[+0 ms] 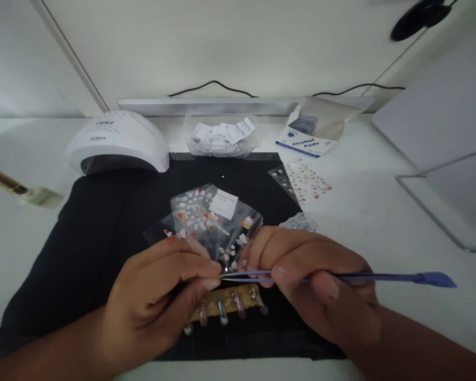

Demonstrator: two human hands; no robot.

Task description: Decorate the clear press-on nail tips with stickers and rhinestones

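Observation:
My right hand (313, 280) grips a pair of blue-purple tweezers (381, 277), held nearly level with the tips pointing left. Those tips meet the pinched thumb and forefinger of my left hand (162, 291); whatever lies between these fingers is too small or hidden to name. Under the hands, several glossy false nails (221, 311) are lined up on a tan strip (212, 302), partly covered by my left hand. Just beyond, clear nail sticker sheets (198, 217) with red and white figures lie fanned out, a white alcohol pad packet (223, 204) on top.
A black mat (115, 211) covers the white table. At the back stand a white nail lamp (119, 138), a clear tub (222, 151) of packets and an opened alcohol pads box (305, 142). More stickers (311, 182) lie right; a brush (39, 197) is left.

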